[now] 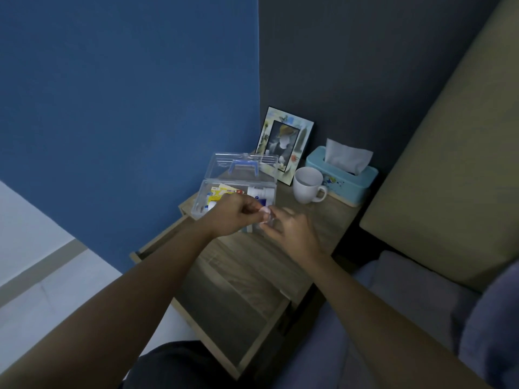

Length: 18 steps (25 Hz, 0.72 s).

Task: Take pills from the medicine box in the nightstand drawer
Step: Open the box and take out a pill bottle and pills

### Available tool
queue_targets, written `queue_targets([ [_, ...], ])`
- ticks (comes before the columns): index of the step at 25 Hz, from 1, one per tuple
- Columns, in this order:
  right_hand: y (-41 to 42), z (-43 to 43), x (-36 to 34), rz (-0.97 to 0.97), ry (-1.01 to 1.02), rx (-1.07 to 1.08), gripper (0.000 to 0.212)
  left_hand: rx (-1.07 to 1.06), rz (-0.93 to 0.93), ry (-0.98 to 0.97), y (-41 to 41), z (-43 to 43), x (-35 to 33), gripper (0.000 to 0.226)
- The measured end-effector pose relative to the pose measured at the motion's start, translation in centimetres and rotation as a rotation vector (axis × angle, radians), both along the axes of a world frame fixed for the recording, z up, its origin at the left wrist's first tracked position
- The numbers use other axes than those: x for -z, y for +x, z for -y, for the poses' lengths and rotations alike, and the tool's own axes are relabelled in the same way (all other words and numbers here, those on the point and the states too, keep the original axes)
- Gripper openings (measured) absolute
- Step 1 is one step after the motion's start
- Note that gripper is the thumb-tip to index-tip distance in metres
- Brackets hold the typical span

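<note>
The clear medicine box (202, 202) stands on the nightstand top with its lid (241, 167) tipped up and back, showing a blue handle. Inside it lie a yellow packet (222, 192) and a white bottle (259, 193). My left hand (238, 216) and my right hand (290, 230) meet just in front of the box. Both pinch a small white and clear item (265, 214) between their fingertips. It is too small and blurred to tell exactly what it is. The nightstand drawer (233, 301) below is pulled out.
A white mug (307, 186), a blue tissue box (344, 176) and a picture frame (283, 141) stand at the back of the nightstand (323, 220). A tan headboard (449, 164) and grey bedding (421, 290) are on the right. A blue wall is on the left.
</note>
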State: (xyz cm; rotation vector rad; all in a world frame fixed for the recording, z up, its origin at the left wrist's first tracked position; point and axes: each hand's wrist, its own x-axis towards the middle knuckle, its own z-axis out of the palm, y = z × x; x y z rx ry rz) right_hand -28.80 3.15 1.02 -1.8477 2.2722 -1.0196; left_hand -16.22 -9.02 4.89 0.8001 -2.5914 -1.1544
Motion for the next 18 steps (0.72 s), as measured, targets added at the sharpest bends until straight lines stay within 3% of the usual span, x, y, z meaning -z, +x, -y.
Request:
queue_targets([
  [4,0.5,-0.4,0.9,-0.043,-0.085,0.048,0.04,-0.025,0.001,0.055,-0.4,-0.2,0.8,0.021],
  [14,-0.4,-0.4,1.3,-0.063,-0.213,0.06,0.033,-0.039,-0.025,0.23,-0.9,0.1,0.7,0.029],
  [18,-0.8,-0.9,1.9,-0.041,-0.225,0.064,0.035,-0.049,0.032,0.085,-1.5,-0.3,1.2,0.025],
])
